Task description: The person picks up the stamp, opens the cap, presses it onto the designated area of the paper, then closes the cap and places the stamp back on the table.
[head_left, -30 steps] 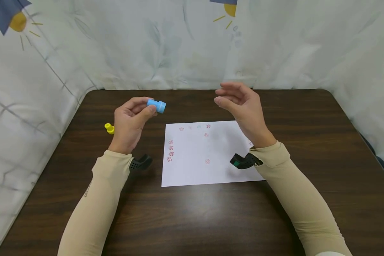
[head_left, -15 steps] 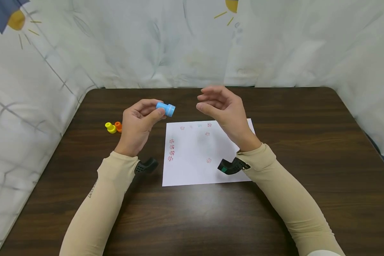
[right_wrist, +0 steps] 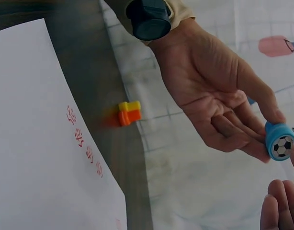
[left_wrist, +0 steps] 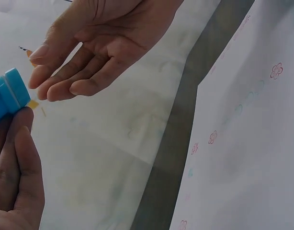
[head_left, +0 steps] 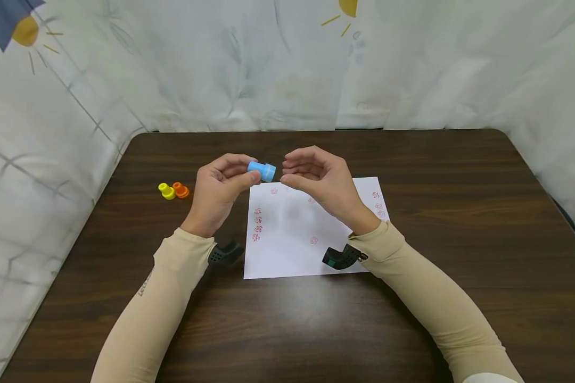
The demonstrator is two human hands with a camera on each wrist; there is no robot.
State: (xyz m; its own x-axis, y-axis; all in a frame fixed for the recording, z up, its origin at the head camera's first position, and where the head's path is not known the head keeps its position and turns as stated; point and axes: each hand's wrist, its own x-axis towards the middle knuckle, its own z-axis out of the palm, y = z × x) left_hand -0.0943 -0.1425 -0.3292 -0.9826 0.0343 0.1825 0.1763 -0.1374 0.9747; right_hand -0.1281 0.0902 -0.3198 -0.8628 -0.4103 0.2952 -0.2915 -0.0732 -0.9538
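My left hand (head_left: pixel 214 197) pinches a light blue toy stamp (head_left: pixel 262 171) between thumb and fingers, held above the top left of the paper. Its wider end points to the right, and a soccer ball picture shows on that end in the right wrist view. Facing it is my right hand (head_left: pixel 323 183), fingers loosely bent and holding nothing, the fingertips close to the stamp's wide end. Below both hands lies a white sheet of paper (head_left: pixel 282 258) with small red flower prints, plus a column of red character-like marks (head_left: pixel 257 224) near its left edge.
A yellow stamp (head_left: pixel 166 191) and an orange stamp (head_left: pixel 181 190) stand side by side on the dark wooden table (head_left: pixel 287 330), left of my left hand. A pale patterned curtain (head_left: pixel 287 69) hangs behind the table's far edge and along its sides.
My left hand has moved right with the blue stamp, uncovering the orange stamp. My right hand has come left and down, closing the gap between the hands.
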